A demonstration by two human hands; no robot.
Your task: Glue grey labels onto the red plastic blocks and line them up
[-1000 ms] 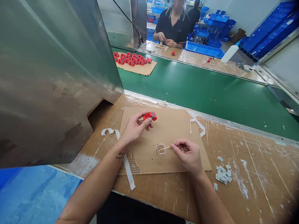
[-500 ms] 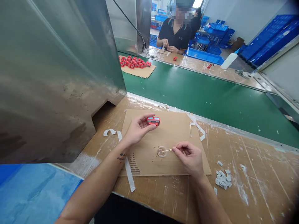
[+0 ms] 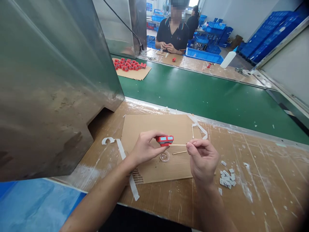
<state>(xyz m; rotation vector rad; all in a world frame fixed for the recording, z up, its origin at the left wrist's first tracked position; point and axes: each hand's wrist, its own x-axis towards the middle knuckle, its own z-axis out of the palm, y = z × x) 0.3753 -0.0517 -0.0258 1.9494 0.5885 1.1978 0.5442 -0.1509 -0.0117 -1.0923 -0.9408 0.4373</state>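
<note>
My left hand [image 3: 146,145] is closed around a red and grey plastic toy part [image 3: 165,139] with two light blue window-like panels, held above the cardboard sheet [image 3: 147,124]. Between thumb and fingers, my right hand [image 3: 202,158] pinches a thin wooden stick [image 3: 178,145]. The stick's far end meets the lower edge of the part; whether it touches is too small to tell. Just below is a small clear round cup [image 3: 164,156] on the cardboard. A second thin stick-like line [image 3: 179,152] shows beneath the held stick, perhaps a shadow.
Small grey pieces [image 3: 227,178] are heaped at right. White tape strips [image 3: 120,149] lie at the cardboard's sides. A cotton swab [image 3: 192,132] rests near its right edge. Across the green belt [image 3: 193,93], red parts [image 3: 129,65] sit on cardboard; a co-worker [image 3: 172,37] sits opposite. A metal housing [image 3: 60,90] stands left.
My right hand has lifted the stick out of the cup and up to the part. My left hand has lowered the part toward the cup and turned its blue panels toward me.
</note>
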